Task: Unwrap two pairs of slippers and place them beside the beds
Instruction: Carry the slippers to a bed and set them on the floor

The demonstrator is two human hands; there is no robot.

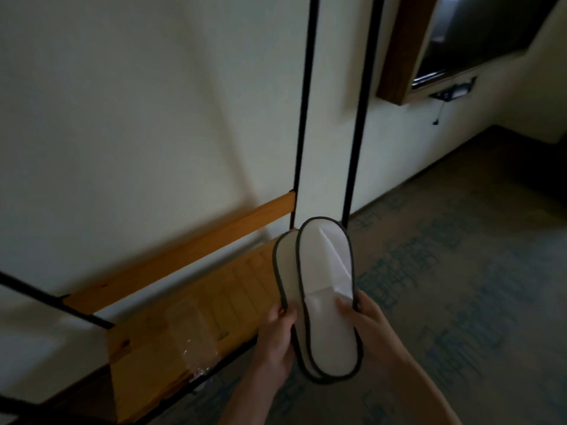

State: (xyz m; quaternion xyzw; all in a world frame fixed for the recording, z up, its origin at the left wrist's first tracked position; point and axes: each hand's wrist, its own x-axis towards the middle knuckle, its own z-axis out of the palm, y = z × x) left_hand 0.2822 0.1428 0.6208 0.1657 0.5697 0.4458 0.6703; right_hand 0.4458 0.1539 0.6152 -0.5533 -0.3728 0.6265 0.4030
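Observation:
A pair of flat white slippers with dark piping is held up in front of me, toes pointing away. The front slipper point(326, 289) overlaps the rear slipper point(287, 271), which sticks out to the left. My left hand point(277, 335) grips the rear slipper's left edge, thumb on top. On the front slipper's right side, my right hand point(365, 320) holds it with the thumb pressed on the white upper. An empty clear plastic wrapper point(193, 338) lies on the wooden shelf below left.
A wooden shelf point(147, 357) with a black metal frame stands against the white wall; two black uprights point(302, 118) rise behind the slippers. A wood-framed dark screen point(454, 41) hangs at the upper right. Patterned floor covering point(460, 286) stretches to the right.

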